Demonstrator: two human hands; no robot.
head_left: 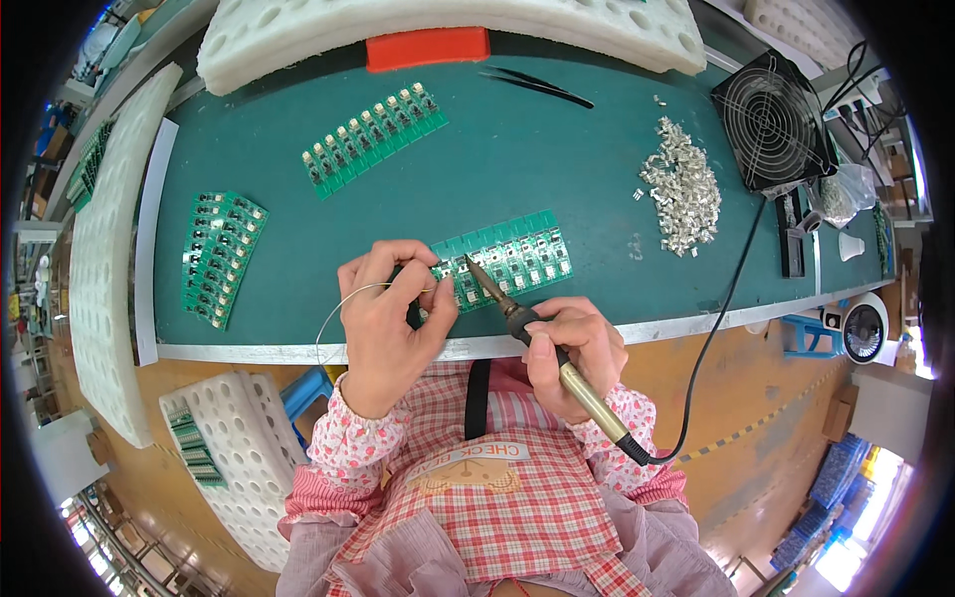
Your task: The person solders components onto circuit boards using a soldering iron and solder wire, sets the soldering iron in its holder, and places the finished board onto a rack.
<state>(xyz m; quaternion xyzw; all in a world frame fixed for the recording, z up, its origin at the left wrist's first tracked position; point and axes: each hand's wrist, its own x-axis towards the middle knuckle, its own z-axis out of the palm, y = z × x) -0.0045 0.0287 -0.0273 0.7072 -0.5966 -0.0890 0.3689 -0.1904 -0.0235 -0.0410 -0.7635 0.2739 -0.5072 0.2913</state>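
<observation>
My left hand point(386, 316) pinches a thin solder wire point(336, 303) that loops out to the left, its end held at the left end of a green circuit board strip point(512, 257) on the green mat. My right hand point(577, 350) grips a soldering iron point(542, 343) like a pen. The iron's tip point(471, 263) touches the strip near the wire's end. The iron's black cable point(711, 338) runs from the handle up to the right.
Two more green board panels point(373, 134) point(219, 257) lie on the mat point(557, 159). A heap of small metal parts point(684, 189) sits right, beside a black fan point(771, 119). Black tweezers point(537, 85) lie at the back. White foam trays point(109, 259) flank the bench.
</observation>
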